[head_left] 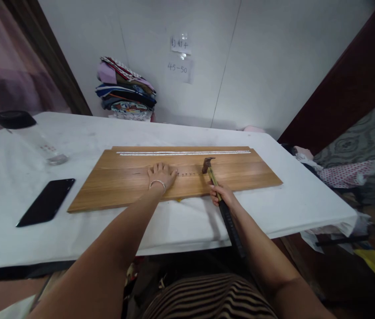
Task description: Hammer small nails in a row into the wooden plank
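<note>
Two hands; left hand flat, fingers spread, on board; right hand gripping hammer (head beside nail row)

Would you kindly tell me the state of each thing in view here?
Left hand: open, flat on the wooden board.
Right hand: shut around the hammer handle.
Hammer: head down at the nail row.
Phone: screen dark, lying flat.
Bottle: cap on.
Cloths: folded, stacked.

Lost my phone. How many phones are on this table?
1. A black phone lies on the white table, left of the wooden board where the left hand rests and the right hand grips a hammer. Another may hide behind the clothes.
</note>
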Action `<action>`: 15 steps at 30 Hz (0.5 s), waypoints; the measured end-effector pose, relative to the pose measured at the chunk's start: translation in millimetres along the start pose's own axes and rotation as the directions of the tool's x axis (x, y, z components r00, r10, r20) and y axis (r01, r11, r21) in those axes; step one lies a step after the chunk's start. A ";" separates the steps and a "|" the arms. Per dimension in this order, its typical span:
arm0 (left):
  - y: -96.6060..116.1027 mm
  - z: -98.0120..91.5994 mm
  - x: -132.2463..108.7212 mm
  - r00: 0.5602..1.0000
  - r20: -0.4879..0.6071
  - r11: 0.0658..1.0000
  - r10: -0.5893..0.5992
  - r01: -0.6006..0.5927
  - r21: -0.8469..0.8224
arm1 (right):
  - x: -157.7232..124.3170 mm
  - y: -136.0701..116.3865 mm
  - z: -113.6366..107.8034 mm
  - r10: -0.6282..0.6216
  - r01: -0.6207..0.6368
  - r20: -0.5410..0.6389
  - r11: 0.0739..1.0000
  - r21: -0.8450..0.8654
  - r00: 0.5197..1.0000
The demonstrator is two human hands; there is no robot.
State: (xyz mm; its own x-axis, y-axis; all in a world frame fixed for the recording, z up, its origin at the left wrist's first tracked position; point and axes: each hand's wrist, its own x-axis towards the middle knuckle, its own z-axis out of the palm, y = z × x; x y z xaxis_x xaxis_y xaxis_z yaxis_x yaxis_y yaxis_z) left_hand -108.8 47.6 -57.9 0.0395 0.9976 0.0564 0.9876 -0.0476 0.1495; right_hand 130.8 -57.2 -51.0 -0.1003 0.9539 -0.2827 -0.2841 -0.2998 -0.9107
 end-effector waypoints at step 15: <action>-1.1 1.9 0.9 1.000 0.002 1.000 -0.003 0.003 -0.006 | 4.9 -1.4 -11.2 0.003 -0.003 0.043 1.000 0.011 0.999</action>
State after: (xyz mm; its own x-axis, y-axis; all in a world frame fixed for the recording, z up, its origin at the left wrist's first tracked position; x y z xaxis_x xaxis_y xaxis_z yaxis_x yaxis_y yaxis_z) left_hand -109.6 48.6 -59.9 0.0373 0.9979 0.0536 0.9868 -0.0452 0.1554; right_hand 141.4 -52.0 -54.6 -0.1416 0.9518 -0.2722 -0.2943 -0.3030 -0.9064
